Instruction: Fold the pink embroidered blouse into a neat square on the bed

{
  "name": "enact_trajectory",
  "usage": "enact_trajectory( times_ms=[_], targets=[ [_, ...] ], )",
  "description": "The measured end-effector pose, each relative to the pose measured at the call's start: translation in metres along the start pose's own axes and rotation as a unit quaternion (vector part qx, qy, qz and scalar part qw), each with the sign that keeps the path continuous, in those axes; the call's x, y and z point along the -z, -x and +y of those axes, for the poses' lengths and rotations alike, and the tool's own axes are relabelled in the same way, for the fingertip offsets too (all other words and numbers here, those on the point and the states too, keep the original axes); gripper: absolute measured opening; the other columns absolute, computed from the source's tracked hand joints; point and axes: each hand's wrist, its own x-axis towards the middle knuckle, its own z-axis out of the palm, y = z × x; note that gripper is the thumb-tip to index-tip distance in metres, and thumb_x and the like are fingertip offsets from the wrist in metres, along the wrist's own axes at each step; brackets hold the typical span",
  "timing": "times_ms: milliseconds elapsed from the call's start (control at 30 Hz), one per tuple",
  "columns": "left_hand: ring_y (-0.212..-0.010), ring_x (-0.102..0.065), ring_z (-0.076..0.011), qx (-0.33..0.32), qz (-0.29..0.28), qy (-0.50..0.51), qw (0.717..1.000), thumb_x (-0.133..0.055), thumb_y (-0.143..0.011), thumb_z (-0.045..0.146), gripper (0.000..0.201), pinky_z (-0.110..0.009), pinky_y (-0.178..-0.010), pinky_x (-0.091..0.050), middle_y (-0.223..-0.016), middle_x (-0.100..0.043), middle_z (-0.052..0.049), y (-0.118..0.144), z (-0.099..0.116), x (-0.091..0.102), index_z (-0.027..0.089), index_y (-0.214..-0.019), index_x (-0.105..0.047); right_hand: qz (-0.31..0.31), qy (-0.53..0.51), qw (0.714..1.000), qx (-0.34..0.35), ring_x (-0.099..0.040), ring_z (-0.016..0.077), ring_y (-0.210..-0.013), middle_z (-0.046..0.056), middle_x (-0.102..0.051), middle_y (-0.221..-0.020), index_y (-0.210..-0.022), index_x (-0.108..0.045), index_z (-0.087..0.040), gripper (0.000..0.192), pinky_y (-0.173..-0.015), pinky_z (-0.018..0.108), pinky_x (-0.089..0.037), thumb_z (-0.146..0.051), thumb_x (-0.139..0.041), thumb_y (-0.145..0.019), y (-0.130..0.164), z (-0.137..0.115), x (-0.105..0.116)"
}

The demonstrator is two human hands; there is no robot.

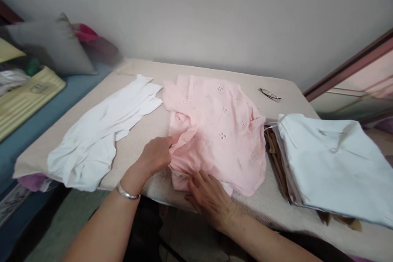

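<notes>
A pink blouse (215, 131) with small cut-out flower patterns lies spread on the covered table, its left side partly folded over and creased. My left hand (156, 153), a silver bangle on its wrist, is closed on the blouse's left edge; its fingertips are partly hidden by the cloth. At the near edge, my right hand (210, 198) has its fingers bent over the fabric, with the thumb below, pinching the hem. A crumpled white garment (101, 131) lies to the left, apart from both hands.
On the right sits a stack of folded clothes (334, 163), pale blue on top. Eyeglasses (270, 95) rest near the back of the beige-covered table (138, 139). A grey cushion (52, 45) and a yellow striped container (33, 94) are at far left. A wall (196, 16) stands behind.
</notes>
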Motion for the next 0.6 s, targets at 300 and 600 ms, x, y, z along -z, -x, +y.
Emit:
enact_trajectory(
  times_ms=[300,600],
  targets=[
    [-0.087,-0.069,-0.036,-0.05,-0.044,0.006,0.998,-0.065,-0.075,0.016,0.008,-0.044,-0.081,-0.048,-0.086,-0.072,-0.018,0.018,0.008,-0.015,0.019,-0.081,-0.069,0.026,0.015,0.997,0.073,-0.058,0.024,-0.085,0.008,-0.064,-0.096,-0.095,-0.061,-0.02,0.014,-0.067,0.037,-0.044,-0.01,-0.06,-0.085,0.0,0.003,0.002],
    [-0.084,-0.072,-0.0418,-0.095,-0.103,-0.019,0.99,-0.072,-0.062,0.01,0.029,-0.047,-0.074,-0.055,-0.088,-0.073,-0.025,0.017,0.029,-0.016,0.011,-0.091,-0.076,0.15,-0.164,0.972,-0.083,-0.058,0.015,-0.067,0.002,-0.062,-0.082,-0.086,-0.055,-0.022,0.021,-0.06,0.027,-0.039,-0.033,-0.044,-0.101,-0.103,0.061,0.045]
  ],
)
